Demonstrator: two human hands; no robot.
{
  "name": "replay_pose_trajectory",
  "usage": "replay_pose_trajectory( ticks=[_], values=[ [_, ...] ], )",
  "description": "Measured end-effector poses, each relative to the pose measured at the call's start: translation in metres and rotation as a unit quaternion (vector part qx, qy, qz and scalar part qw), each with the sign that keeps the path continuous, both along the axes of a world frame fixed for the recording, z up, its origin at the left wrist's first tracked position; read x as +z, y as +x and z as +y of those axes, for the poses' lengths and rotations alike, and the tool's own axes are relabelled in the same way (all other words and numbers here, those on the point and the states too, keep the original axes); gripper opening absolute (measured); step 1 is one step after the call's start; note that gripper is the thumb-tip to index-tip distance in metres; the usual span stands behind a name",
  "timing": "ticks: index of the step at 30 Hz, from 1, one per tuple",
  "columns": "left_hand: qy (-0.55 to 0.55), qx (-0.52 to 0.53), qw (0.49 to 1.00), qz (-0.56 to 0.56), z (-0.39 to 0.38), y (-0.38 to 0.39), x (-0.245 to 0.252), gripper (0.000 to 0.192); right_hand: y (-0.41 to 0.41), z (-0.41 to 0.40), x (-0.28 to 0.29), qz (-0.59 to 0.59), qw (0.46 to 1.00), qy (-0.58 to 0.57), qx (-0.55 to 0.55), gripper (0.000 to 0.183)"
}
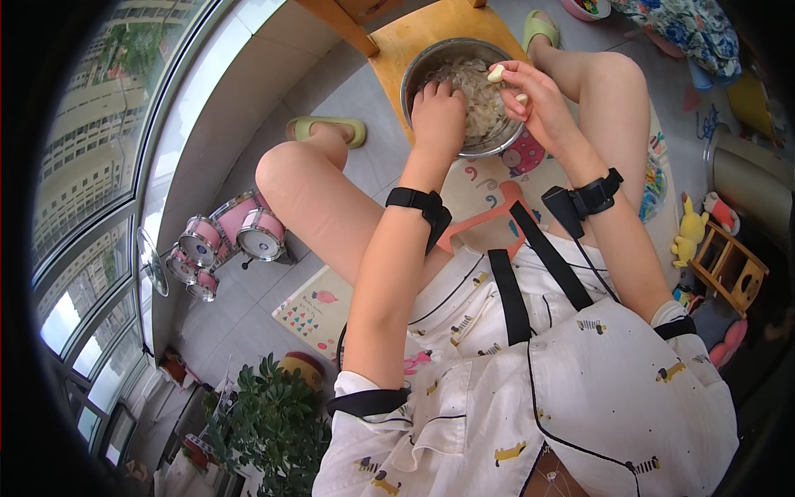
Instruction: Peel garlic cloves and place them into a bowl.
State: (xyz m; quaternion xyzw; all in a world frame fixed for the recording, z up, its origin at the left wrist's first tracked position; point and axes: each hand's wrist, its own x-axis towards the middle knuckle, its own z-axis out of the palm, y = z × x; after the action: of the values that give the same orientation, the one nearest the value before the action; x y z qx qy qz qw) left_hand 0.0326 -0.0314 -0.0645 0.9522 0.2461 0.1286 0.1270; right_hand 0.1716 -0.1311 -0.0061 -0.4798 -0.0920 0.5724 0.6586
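Observation:
A round metal bowl (407,105) stands on a wooden chair seat (397,34). Thin, papery peelings (481,115), pale and translucent, line it; they look like garlic skins. My left hand (440,115) reaches into the bowl's left part, its fingertips down among the peelings; whether it pinches anything is hidden. Above the bowl's right rim, my right hand (537,102) holds a pale peeled garlic clove (496,74) between thumb and fingertip. A second pale piece (521,99), likely another clove, is held by its lower fingers. Both wrists wear black strapped devices.
My bare knees flank the chair, above a patterned play mat (317,304). A pink toy drum set (230,233) stands on the left floor by the windows, with a leafy potted plant (273,416) below. At right are a yellow plush toy (689,233) and a small wooden rack (726,270).

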Motion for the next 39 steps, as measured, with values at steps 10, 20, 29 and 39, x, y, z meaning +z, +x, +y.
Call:
replay_pose_trajectory(
  ticks=[10,20,29,39],
  values=[
    [-0.129,0.124,0.983,-0.034,0.016,0.015,0.028,0.012,0.006,-0.003,0.002,0.006,1.000,0.011,-0.028,0.017],
    [-0.118,-0.048,0.990,0.068,-0.009,0.014,-0.010,0.009,0.004,0.000,0.013,0.058,0.997,0.048,-0.028,0.021],
    [-0.299,0.072,0.951,0.022,0.005,0.013,0.026,0.012,0.003,-0.003,0.002,-0.171,0.979,-0.108,0.030,0.021],
    [-0.140,0.027,0.986,-0.084,0.006,0.008,0.020,0.015,-0.002,-0.002,-0.013,-0.299,0.945,-0.123,0.049,0.022]
  ],
)
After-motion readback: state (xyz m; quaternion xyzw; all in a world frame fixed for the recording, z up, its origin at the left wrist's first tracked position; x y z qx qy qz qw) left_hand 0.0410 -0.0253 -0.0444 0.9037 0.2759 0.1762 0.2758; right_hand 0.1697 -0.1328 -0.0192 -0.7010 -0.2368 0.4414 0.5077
